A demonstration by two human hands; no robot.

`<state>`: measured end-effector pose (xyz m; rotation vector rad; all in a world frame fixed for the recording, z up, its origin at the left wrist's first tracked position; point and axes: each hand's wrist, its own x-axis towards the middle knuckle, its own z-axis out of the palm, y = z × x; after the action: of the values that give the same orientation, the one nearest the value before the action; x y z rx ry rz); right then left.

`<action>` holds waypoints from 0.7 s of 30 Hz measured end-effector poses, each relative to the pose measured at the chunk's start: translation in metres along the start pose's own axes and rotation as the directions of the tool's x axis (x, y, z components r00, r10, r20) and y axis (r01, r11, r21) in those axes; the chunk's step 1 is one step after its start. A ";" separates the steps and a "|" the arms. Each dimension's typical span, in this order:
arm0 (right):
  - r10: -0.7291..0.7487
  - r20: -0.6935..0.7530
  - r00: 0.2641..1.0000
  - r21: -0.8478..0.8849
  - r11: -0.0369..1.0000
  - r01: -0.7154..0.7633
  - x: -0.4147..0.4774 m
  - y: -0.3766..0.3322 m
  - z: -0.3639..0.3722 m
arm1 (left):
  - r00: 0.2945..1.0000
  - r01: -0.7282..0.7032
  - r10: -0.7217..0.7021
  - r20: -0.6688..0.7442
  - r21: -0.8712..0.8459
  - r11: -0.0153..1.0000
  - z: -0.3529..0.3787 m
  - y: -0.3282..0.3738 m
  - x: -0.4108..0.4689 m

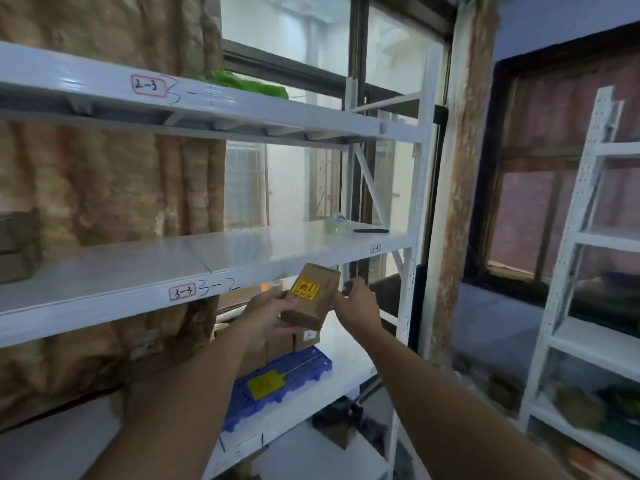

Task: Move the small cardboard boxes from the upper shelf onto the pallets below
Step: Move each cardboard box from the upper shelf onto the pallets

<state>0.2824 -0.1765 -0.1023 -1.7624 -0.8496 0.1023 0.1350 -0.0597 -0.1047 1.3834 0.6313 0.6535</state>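
Note:
A small cardboard box (311,295) with a yellow and red sticker hangs tilted in the air just below the front edge of the upper shelf (138,271). My left hand (268,315) grips its lower left side. My right hand (356,304) touches its right edge with the fingers curled against it. On the shelf below lies a blue pallet (287,379) bearing a yellow label, with several small cardboard boxes (294,341) standing on its far part, partly hidden by my left hand and the held box.
A tape roll (335,225) and a black pen (370,231) lie at the upper shelf's right end. Brown boxes (19,245) sit at its far left. A second white rack (588,271) stands to the right. Dark items rest on the bottom shelf (341,422).

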 end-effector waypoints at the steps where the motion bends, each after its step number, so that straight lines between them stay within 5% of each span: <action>1: 0.068 0.052 0.996 0.051 0.996 -0.070 0.008 0.013 0.000 | 1.000 0.025 -0.026 0.003 0.015 1.000 0.003 -0.012 0.014; 7: 0.176 0.261 0.949 0.118 0.970 -0.212 0.063 0.076 0.026 | 0.985 0.168 -0.171 0.010 0.151 0.974 0.017 -0.069 0.079; 14: 0.178 0.341 0.923 -0.176 0.977 -0.123 0.118 0.115 0.108 | 0.965 0.200 -0.135 -0.223 0.304 0.931 -0.030 -0.121 0.163; 21: 0.139 0.391 0.910 -0.161 0.984 -0.081 0.141 0.120 0.197 | 0.849 0.222 -0.103 -0.518 0.173 0.960 -0.090 -0.146 0.196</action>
<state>0.3535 0.0495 -0.2321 -1.9575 -1.0698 0.5051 0.2072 0.1345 -0.2623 1.3501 1.2672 0.8331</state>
